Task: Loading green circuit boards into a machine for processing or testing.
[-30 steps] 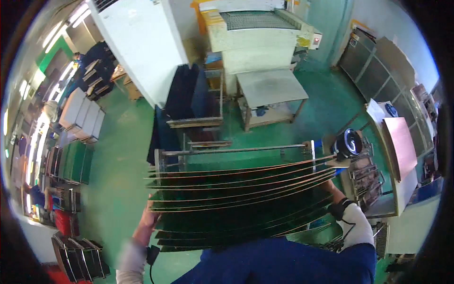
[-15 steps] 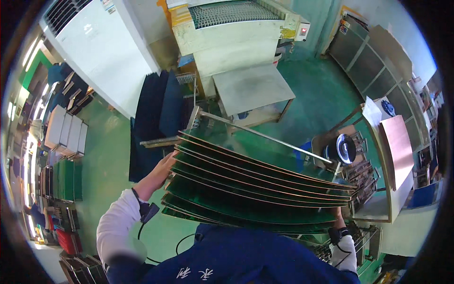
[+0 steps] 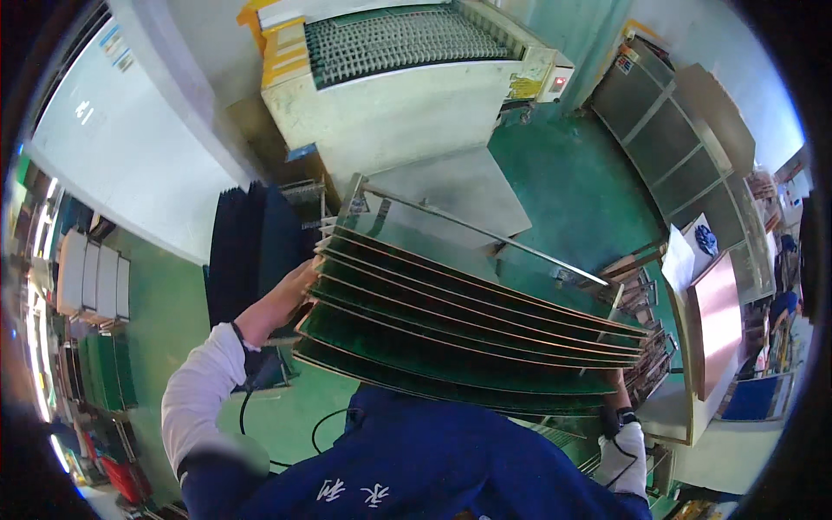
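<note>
A fanned stack of thin, dark green panels with copper-coloured edges spans the space in front of my body. The sheets stand slightly apart and bow along their length. My left hand grips their left ends, fingers wrapped round the edges and partly hidden. At the opposite end my right hand is closed on the panels, mostly covered by them. Just beyond the stack runs a metal rod frame; whether it touches the panels I cannot tell.
Ahead stands a pale machine with a roller bed, a low grey table before it. Dark blue sheets stand at left beside a white cabinet. At right, a bench bears a copper-coloured sheet.
The machine and low table appear nearer, and the panels now cover more of the table. Both hands keep their hold on the stack.
</note>
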`<action>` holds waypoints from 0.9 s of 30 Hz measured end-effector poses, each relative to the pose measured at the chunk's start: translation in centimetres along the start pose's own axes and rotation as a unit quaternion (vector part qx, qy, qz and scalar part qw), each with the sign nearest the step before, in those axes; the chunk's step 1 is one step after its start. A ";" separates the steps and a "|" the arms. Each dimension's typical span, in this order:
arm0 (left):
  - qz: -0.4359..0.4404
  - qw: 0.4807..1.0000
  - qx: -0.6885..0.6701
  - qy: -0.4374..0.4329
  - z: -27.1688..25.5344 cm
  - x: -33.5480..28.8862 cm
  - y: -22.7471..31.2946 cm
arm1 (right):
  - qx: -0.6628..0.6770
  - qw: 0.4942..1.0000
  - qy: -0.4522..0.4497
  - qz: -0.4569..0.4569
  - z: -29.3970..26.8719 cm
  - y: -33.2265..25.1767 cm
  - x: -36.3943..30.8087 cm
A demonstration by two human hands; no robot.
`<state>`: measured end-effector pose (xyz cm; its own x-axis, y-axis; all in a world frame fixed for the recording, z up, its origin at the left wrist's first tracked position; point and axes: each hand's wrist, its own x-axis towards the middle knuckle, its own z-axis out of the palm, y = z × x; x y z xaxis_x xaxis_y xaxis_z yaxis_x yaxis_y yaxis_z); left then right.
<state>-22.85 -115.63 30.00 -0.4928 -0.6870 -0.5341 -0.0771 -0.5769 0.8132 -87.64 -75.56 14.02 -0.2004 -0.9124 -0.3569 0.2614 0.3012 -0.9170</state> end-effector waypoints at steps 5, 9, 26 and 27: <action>0.055 0.997 0.037 0.048 -1.3 5.6 2.4 | 0.038 0.998 0.027 0.046 2.3 -7.5 11.0; 0.258 0.880 0.395 0.063 -5.4 12.1 1.4 | -0.135 0.989 -0.057 -0.034 0.2 -11.8 23.9; -0.178 0.932 -0.183 0.257 -3.5 28.6 8.7 | -0.282 0.915 -0.171 0.231 -5.8 -16.0 72.5; -0.180 0.930 -0.185 0.261 -3.8 28.8 8.1 | -0.243 0.919 -0.179 0.256 -4.4 -17.0 73.3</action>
<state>-34.32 -141.75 20.31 0.0036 -0.4846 -0.8747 0.1958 -0.8575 0.4758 -110.89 -146.34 2.71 0.1768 -0.6239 -0.7613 -0.2337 0.7247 -0.6482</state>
